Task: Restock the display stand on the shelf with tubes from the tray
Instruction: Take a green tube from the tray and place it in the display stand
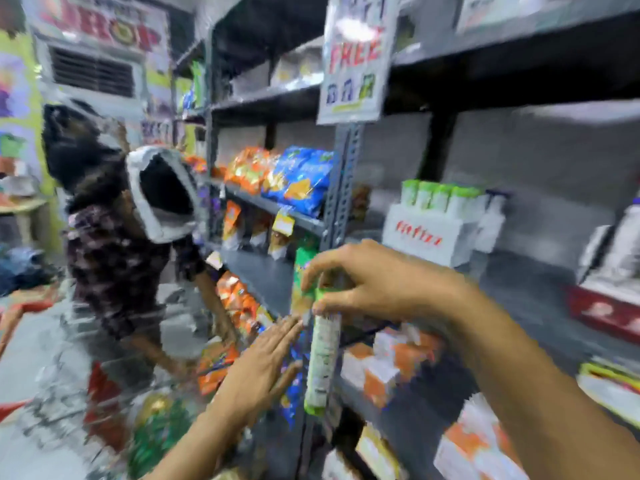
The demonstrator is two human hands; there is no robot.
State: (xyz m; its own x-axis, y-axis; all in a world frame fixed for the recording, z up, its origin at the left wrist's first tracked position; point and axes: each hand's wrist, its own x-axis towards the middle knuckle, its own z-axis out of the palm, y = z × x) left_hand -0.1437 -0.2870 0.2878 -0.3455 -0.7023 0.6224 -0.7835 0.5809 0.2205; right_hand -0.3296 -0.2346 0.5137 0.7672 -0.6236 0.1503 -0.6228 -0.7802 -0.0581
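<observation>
White with a green cap, a tube (323, 358) is hanging from the pinching right hand (377, 282) before the shelf's (540, 282) front edge; the left hand (259, 368) is hovering flat, empty. The display stand (429, 233) is sitting farther back amid blurred grey racks.

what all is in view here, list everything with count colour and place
tube in hand: one, white with green ends, hanging upright from the right hand in front of the shelf post
display stand: one, white with red lettering, on the middle shelf at right
tubes in stand: about four, white with green caps, upright in a row
snack bags: several, orange and blue, on the left shelves
boxes: several, orange and white, on the lower shelves
sign: one, white with red "FREE", on the shelf post
another person: one, dark patterned shirt, at left
left hand: one, open and flat, beside the tube
right hand: one, fingers pinching the tube's top
</observation>
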